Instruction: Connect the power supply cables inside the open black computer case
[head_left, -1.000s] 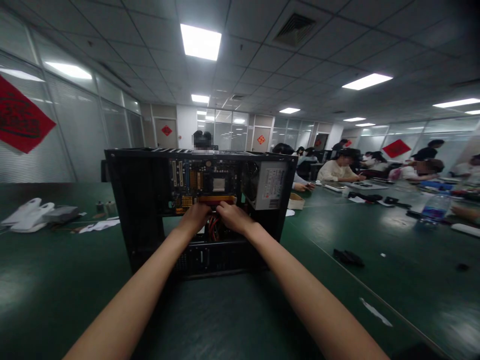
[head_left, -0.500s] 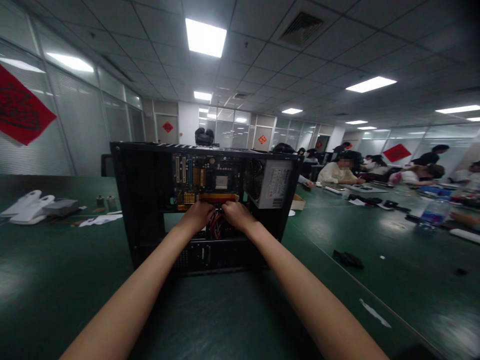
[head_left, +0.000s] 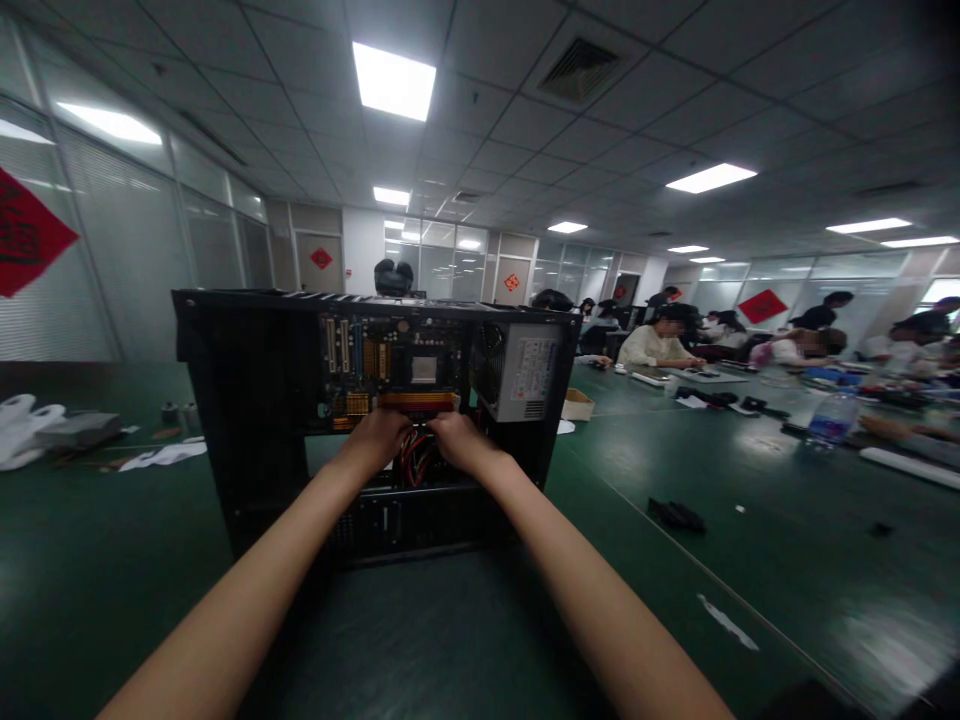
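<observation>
PC case [head_left: 247, 400]: open, stands on green table [head_left: 112, 560].
L hand [head_left: 377, 438]: inside, fingers curled at orange slots [head_left: 416, 401]; grip can't tell.
R hand [head_left: 459, 441]: curled by red wires [head_left: 415, 457]; can't tell.

The computer case [head_left: 247, 400] stood on the counter [head_left: 112, 560]; inside, the power supply [head_left: 525, 365] sat right of the motherboard [head_left: 382, 360].

Matt black metal case [head_left: 247, 400]; glossy green board [head_left: 390, 360]; grey metal power supply [head_left: 525, 370]; smooth, faintly shiny green worktop [head_left: 750, 500].
</observation>
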